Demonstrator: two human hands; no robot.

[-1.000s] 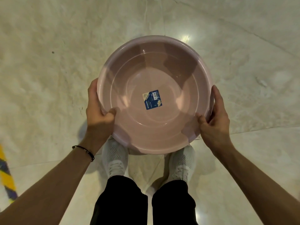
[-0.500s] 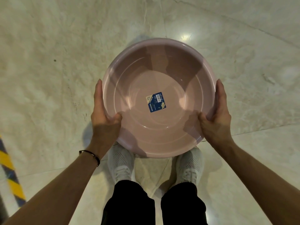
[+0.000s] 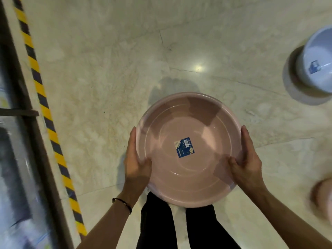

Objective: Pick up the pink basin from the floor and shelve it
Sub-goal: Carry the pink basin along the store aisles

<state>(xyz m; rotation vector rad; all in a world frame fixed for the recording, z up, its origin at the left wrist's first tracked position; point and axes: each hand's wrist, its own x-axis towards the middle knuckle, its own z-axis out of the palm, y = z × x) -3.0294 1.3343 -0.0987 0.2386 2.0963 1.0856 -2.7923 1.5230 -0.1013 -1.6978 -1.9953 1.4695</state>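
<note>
We hold the pink basin (image 3: 197, 177) mouth-up, clear of the floor (image 3: 107, 69), between our left hand (image 3: 136, 162) and right hand (image 3: 248, 162). Both clamp its rim, thumbs inside and fingers outside. The dark framed unit (image 3: 27, 141) beyond our left fingers is probably the shelf.

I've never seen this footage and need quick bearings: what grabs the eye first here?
The big pink basin fills centre frame, held above the person's legs. The left hand and right hand grip opposite sides of its rim, and a blue sticker sits on its bottom. Next come the yellow-and-black striped tape running diagonally down the floor at left, and a pale blue tub at the right edge.
</note>
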